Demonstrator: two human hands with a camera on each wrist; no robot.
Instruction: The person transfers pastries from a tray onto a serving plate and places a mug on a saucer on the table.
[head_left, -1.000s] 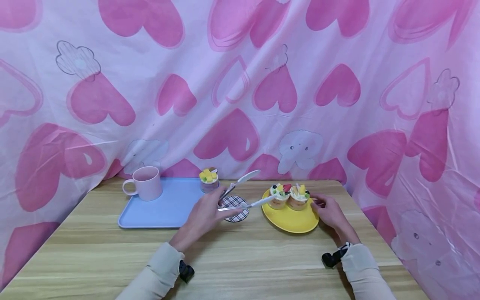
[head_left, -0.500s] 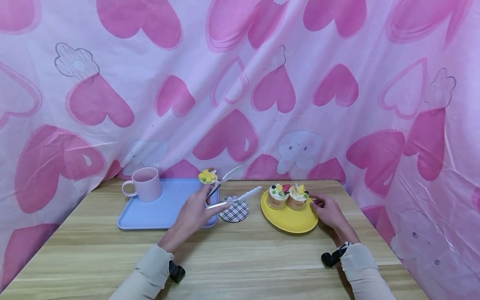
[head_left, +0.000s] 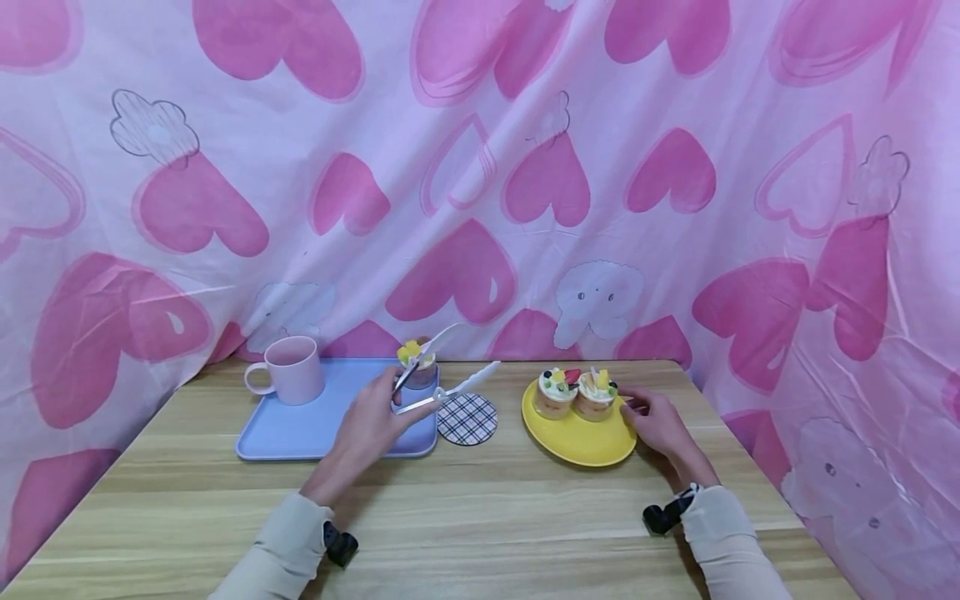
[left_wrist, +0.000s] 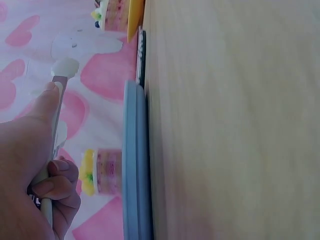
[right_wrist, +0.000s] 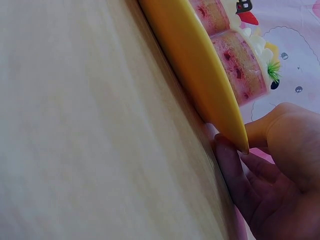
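Observation:
My left hand [head_left: 367, 421] grips a pair of metal tongs with white tips [head_left: 471, 379], their arms spread apart and nothing between them. In the left wrist view its fingers curl round the tongs' handle [left_wrist: 46, 205]. Behind the tongs, a dessert cup with yellow fruit [head_left: 422, 372] stands on the blue tray [head_left: 322, 433], partly hidden. At the right, my right hand [head_left: 660, 421] pinches the rim of the yellow plate [head_left: 581, 446], thumb above and fingers beneath, as the right wrist view shows. Two dessert cups, one with a strawberry [head_left: 555, 398] and one beside it [head_left: 596, 400], stand on this plate.
A pink mug [head_left: 294, 371] stands on the tray's back left. Between tray and plate lies a round checked coaster [head_left: 467, 419]. The wooden table [head_left: 480, 517] ends against a pink curtain [head_left: 480, 183] with hearts at the back and sides.
My left hand has moved left with the tongs, away from the yellow plate and over the tray's right side, uncovering the coaster. The right hand and the plate have stayed put.

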